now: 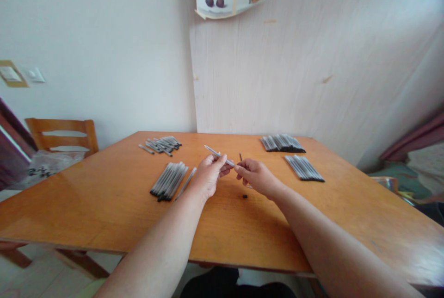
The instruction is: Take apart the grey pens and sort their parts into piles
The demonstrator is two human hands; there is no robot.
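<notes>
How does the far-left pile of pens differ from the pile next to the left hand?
The far-left pile is loose, its pens fanned with a few strayed apart; the near pile, beside the left hand, is tight and parallel. The far-left pile lies nearly crosswise by the back edge of the table; the near pile slants toward the person. Both are grey pens with dark ends.
</notes>
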